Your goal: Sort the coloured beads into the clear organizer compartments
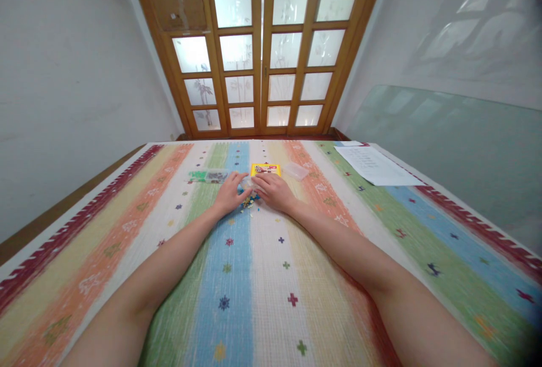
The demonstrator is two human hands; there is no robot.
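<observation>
My left hand (231,192) and my right hand (274,191) meet near the middle of the table. Their bent fingers close around a small clear, plastic-looking container (247,184), mostly covered by them. Just below the fingertips lies a loose pile of tiny blue, yellow and white pieces (249,200), too small to name exactly. A clear compartment box (207,175) with green and dark little pieces stands left of and behind my left hand. Directly behind my right hand is a yellow printed box (266,170), partly hidden by the fingers.
A clear shallow plastic lid or tray (296,171) lies right of the yellow box. White printed sheets (375,165) rest at the far right. A striped cloth (228,322) covers the table. Beyond it are wooden glazed doors (261,51), with a glass panel (457,169) at right.
</observation>
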